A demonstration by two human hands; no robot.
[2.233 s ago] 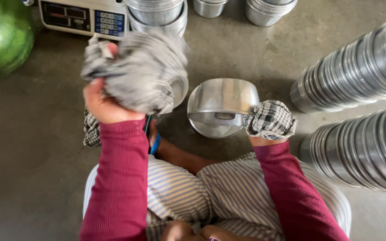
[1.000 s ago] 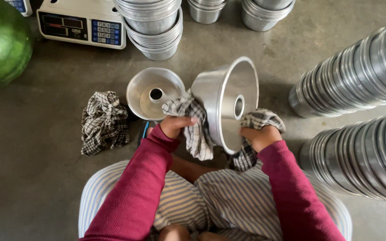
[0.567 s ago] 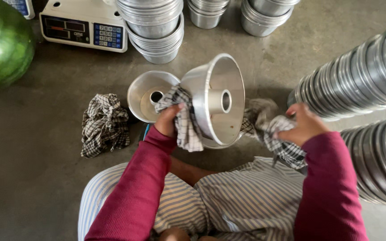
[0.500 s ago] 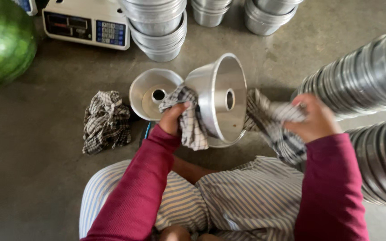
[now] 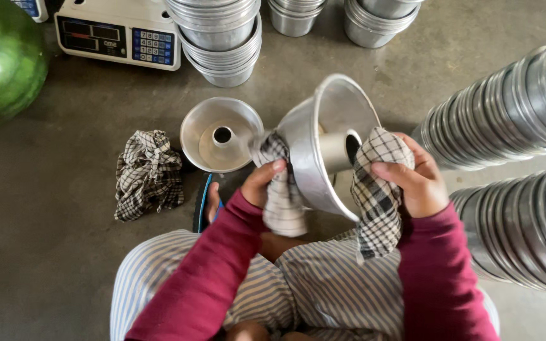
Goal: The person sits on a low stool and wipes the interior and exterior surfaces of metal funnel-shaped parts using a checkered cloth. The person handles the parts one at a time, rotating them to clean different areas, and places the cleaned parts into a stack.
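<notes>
1. Head view, now: person sits on concrete floor (image 5: 64, 252), legs in striped trousers, maroon sleeves. Metal tube pan (image 5: 323, 148) is held up betw. both hands, tilted on its side, open mouth facing up-right, centre tube visible inside.
2. Left hand (image 5: 261, 184) is closed on a checked cloth (image 5: 280, 196) pressed against pan's outer wall, lower-left side; cloth hangs down below the fist.
3. Right hand (image 5: 412, 180) grips a second checked cloth (image 5: 374, 183), fingers curled round it, cloth laid over pan's right rim & reaching to the tube opening.
4. Vs 0.5 s ago: right hand was off to the right, well apart from pan, cloth loose in the air. It has now come in & its cloth touches the rim. Pan's tilt is much the same; left hand's grip unchanged.
5. Vs 1.0 s ago: right hand sat under the pan; it's now at the rim.
6. Around: second tube pan (image 5: 221, 134) lies flat on floor just left of held one. Third checked cloth (image 5: 148, 173) lies crumpled further left. Digital scale (image 5: 118, 35) & stacked metal bowls (image 5: 219, 38) at top. Watermelon (image 5: 1, 57) top-left. Rows of nested pans (image 5: 513, 113) lie on their sides at right.
</notes>
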